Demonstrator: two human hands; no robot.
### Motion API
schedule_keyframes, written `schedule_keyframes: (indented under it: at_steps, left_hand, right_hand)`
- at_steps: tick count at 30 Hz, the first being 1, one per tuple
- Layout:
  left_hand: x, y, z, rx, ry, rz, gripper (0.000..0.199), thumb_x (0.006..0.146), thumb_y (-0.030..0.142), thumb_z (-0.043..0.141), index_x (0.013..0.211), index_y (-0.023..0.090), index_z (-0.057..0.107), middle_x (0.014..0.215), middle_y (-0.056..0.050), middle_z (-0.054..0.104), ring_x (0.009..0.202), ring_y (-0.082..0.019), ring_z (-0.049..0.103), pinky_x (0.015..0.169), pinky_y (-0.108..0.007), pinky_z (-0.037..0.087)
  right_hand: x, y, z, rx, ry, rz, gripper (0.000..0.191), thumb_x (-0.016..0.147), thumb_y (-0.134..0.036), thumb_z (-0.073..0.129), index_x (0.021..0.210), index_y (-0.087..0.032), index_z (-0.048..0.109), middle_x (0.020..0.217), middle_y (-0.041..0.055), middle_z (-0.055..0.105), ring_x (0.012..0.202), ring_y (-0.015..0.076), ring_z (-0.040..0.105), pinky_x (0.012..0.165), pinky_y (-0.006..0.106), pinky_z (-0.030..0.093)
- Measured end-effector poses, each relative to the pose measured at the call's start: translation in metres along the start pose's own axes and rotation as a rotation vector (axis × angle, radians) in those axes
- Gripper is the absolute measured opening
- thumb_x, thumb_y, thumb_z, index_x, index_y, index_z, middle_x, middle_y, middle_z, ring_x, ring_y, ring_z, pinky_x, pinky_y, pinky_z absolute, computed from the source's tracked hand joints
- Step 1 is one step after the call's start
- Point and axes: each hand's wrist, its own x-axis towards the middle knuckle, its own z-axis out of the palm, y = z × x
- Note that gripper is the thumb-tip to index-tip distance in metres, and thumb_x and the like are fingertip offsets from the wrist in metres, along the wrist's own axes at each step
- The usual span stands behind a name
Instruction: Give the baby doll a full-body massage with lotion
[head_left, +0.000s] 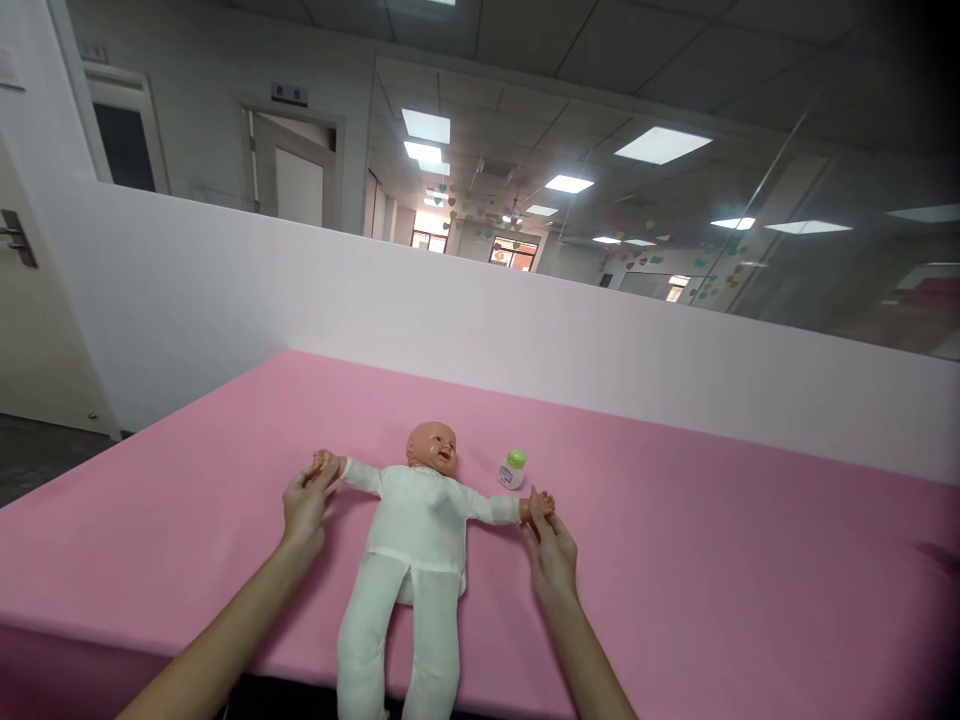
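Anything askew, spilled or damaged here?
One mild oddity: the doll lies with its legs running past the near edge of the table, so it looks placed a bit low. Jar has its lid on; no spill or damage shows.

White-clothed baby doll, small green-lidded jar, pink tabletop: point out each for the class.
White-clothed baby doll (417, 525), head view: shirt front.
Small green-lidded jar (511, 477), head view: body below lid.
Pink tabletop (712, 550), head view: bare right part.
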Motion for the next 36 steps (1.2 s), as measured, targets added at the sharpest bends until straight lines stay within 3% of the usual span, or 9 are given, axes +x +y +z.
schedule_keyframes:
  at_steps: [3,7,15,20,25,27,30,33,36]
  left_hand:
    - [0.016,-0.004,-0.010,-0.162,0.104,-0.247,0.012,0.079,0.018,0.081,0.079,0.018,0.069,0.086,-0.003,0.071,0.075,-0.013,0.068,0.069,-0.025,0.057]
    - [0.020,0.002,-0.009,-0.156,0.105,-0.234,0.012,0.078,0.019,0.081,0.079,0.018,0.069,0.086,-0.003,0.071,0.076,-0.015,0.068,0.065,-0.025,0.054]
    - [-0.032,0.007,0.028,0.306,-0.308,0.480,0.030,0.081,0.046,0.078,0.095,0.020,0.071,0.098,-0.006,0.073,0.093,-0.023,0.068,0.072,-0.030,0.053]
    - [-0.050,-0.027,0.031,0.777,-0.754,0.950,0.017,0.097,0.024,0.057,0.105,0.024,0.072,0.103,-0.006,0.074,0.095,-0.022,0.066,0.078,-0.033,0.052]
    - [-0.047,-0.036,0.026,0.940,-0.858,1.141,0.020,0.098,0.016,0.055,0.107,0.024,0.071,0.106,-0.007,0.075,0.101,-0.022,0.067,0.076,-0.031,0.052]
    - [-0.047,-0.028,0.025,0.904,-0.809,1.107,0.015,0.098,0.021,0.058,0.104,0.025,0.072,0.101,-0.005,0.075,0.096,-0.021,0.067,0.074,-0.030,0.051]
    - [-0.045,-0.015,0.022,0.700,-0.519,0.913,0.014,0.095,0.035,0.065,0.102,0.025,0.072,0.100,-0.004,0.076,0.089,-0.021,0.068,0.070,-0.030,0.050]
    - [-0.033,-0.006,0.015,0.387,-0.174,0.581,0.026,0.085,0.044,0.075,0.099,0.023,0.071,0.101,-0.005,0.074,0.092,-0.022,0.068,0.069,-0.030,0.052]
    - [-0.010,-0.004,0.005,0.107,0.016,0.135,0.026,0.079,0.039,0.081,0.091,0.019,0.070,0.096,-0.006,0.072,0.088,-0.022,0.069,0.065,-0.029,0.054]
  right_hand:
    - [0.012,0.015,-0.016,0.079,0.047,0.131,0.054,0.055,-0.047,0.093,0.099,-0.020,0.077,0.121,0.0104,0.075,0.110,0.0283,0.073,0.087,0.036,0.064]
    - [0.013,0.013,-0.012,0.012,0.009,0.056,0.047,0.064,-0.052,0.088,0.098,-0.021,0.077,0.117,0.0097,0.076,0.111,0.0282,0.073,0.088,0.037,0.065]
    - [-0.047,-0.018,0.044,-0.231,-0.302,-0.365,0.037,0.078,-0.041,0.083,0.107,-0.019,0.075,0.113,0.0108,0.077,0.108,0.0282,0.072,0.095,0.042,0.059]
    - [-0.082,0.006,0.049,-0.732,-0.833,-0.927,0.020,0.095,-0.021,0.063,0.110,-0.025,0.075,0.102,0.0075,0.077,0.094,0.0229,0.073,0.080,0.035,0.061]
    - [-0.085,0.011,0.050,-0.887,-0.939,-1.164,0.028,0.099,-0.014,0.053,0.116,-0.025,0.073,0.104,0.0081,0.077,0.096,0.0227,0.073,0.072,0.031,0.061]
    - [-0.078,0.003,0.049,-0.798,-0.883,-1.065,0.025,0.097,-0.017,0.058,0.114,-0.026,0.074,0.104,0.0074,0.077,0.096,0.0226,0.073,0.077,0.033,0.061]
    - [-0.060,-0.014,0.041,-0.572,-0.600,-0.764,0.020,0.092,-0.030,0.070,0.110,-0.024,0.075,0.106,0.0080,0.076,0.099,0.0240,0.072,0.087,0.039,0.061]
    - [-0.037,-0.022,0.025,-0.357,-0.270,-0.469,0.038,0.080,-0.041,0.082,0.110,-0.019,0.075,0.117,0.0111,0.075,0.110,0.0281,0.070,0.095,0.042,0.060]
    - [-0.013,-0.013,0.004,-0.214,-0.067,-0.215,0.055,0.068,-0.046,0.088,0.112,-0.016,0.074,0.123,0.0123,0.074,0.117,0.0307,0.068,0.098,0.042,0.059]
